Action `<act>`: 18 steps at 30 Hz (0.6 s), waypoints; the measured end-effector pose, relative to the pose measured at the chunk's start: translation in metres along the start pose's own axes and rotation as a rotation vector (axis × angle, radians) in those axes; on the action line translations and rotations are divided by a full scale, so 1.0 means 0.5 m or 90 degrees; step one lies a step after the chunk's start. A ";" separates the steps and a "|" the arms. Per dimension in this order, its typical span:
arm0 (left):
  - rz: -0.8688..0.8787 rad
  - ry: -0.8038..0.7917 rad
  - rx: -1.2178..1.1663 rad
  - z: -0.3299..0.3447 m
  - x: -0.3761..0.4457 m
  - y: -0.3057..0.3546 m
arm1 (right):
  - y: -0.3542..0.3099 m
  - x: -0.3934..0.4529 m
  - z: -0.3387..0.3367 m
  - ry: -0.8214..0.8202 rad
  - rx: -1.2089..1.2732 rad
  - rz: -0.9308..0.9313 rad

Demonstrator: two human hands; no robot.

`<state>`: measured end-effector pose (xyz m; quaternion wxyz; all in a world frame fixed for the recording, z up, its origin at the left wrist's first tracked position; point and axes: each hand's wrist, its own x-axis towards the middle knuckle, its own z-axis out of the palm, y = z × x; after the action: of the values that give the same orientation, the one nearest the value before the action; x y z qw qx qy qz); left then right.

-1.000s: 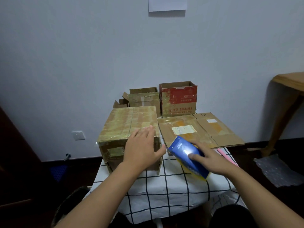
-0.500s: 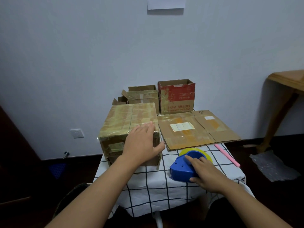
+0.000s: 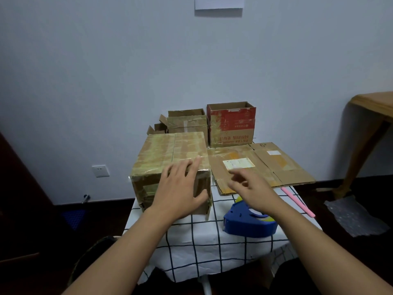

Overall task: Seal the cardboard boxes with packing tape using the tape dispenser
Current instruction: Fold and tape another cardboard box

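Note:
A taped-up cardboard box (image 3: 168,158) stands on the left of the small table (image 3: 212,245). My left hand (image 3: 180,188) lies flat over its near right corner, fingers spread. The blue tape dispenser (image 3: 244,222) with a yellow-green roll rests on the checked cloth to the right of the box. My right hand (image 3: 253,188) hovers just above and behind the dispenser with fingers relaxed, holding nothing. A flattened cardboard box (image 3: 272,167) with a label lies beyond that hand.
At the back stand an open red box (image 3: 231,124) and an open brown box (image 3: 187,122). A pink stick (image 3: 297,201) lies at the table's right edge. A wooden table (image 3: 374,107) and bubble wrap (image 3: 353,218) are on the right.
My right hand set the tape dispenser down on the cloth, let go of it and lifted away toward the flattened cardboard. My left hand stayed on the taped box.

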<state>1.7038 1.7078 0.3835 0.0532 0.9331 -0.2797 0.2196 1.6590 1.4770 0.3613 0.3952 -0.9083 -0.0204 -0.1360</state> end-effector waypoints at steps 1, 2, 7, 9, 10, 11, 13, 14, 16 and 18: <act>-0.001 0.016 -0.001 -0.005 -0.006 -0.005 | -0.029 0.009 0.013 0.037 0.067 -0.014; -0.009 0.037 -0.003 -0.012 -0.012 -0.012 | -0.053 0.014 0.026 0.067 0.098 -0.036; -0.094 0.125 0.011 -0.032 -0.050 -0.076 | -0.100 0.018 0.082 0.067 -0.112 -0.211; -0.109 0.117 -0.004 -0.026 -0.068 -0.097 | -0.097 0.018 0.100 0.047 -0.179 -0.228; -0.105 0.119 -0.025 -0.022 -0.075 -0.104 | -0.095 0.017 0.107 0.051 -0.196 -0.233; -0.094 0.125 -0.041 -0.018 -0.080 -0.111 | -0.094 0.016 0.110 0.067 -0.203 -0.239; -0.070 0.133 -0.044 -0.012 -0.084 -0.120 | -0.101 0.018 0.110 0.109 -0.232 -0.246; -0.065 0.135 -0.039 -0.012 -0.084 -0.123 | -0.108 0.020 0.108 0.126 -0.262 -0.253; -0.062 0.137 -0.033 -0.013 -0.084 -0.128 | -0.134 0.027 0.113 0.122 -0.333 -0.277; -0.057 0.131 -0.044 -0.013 -0.085 -0.128 | -0.167 0.034 0.131 0.066 -0.386 -0.310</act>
<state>1.7042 1.7841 0.3723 0.1237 0.9147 -0.2380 0.3021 1.6783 1.5806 0.3824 0.0656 -0.9443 -0.1740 -0.2715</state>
